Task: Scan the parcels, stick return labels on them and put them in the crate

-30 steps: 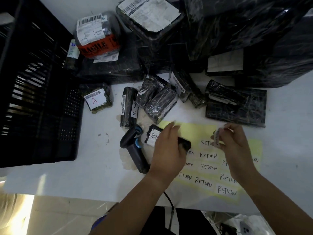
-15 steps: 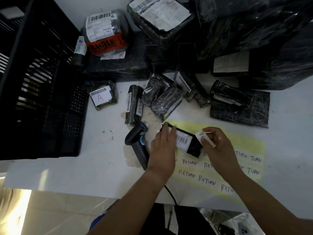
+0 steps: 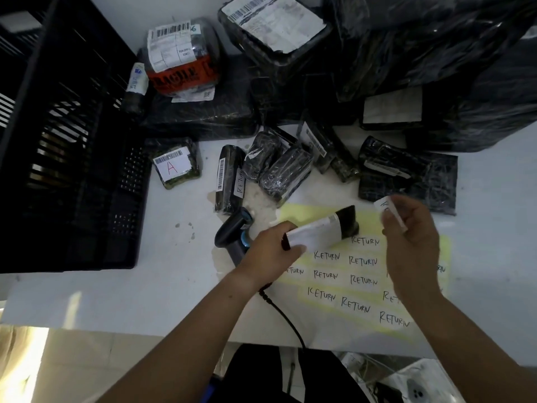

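Observation:
My left hand [image 3: 271,248] grips a small black parcel [image 3: 347,221] with a white label, lifted and tilted above the yellow sheet of RETURN labels [image 3: 360,271]. My right hand [image 3: 412,245] pinches a peeled white RETURN label [image 3: 389,212] just right of the parcel, apart from it. The black barcode scanner [image 3: 232,231] lies on the table beside my left wrist. The black crate [image 3: 72,158] stands at the left.
Several small black-wrapped parcels [image 3: 279,170] lie behind the sheet, one marked RETURN [image 3: 229,178] and one marked A [image 3: 177,164]. Large black-wrapped parcels [image 3: 406,68] are piled at the back. The scanner cable [image 3: 284,315] runs off the table's front edge.
My left hand has lifted and turned the small parcel off the sheet. My right hand with the label has moved up and to the right, away from the parcel.

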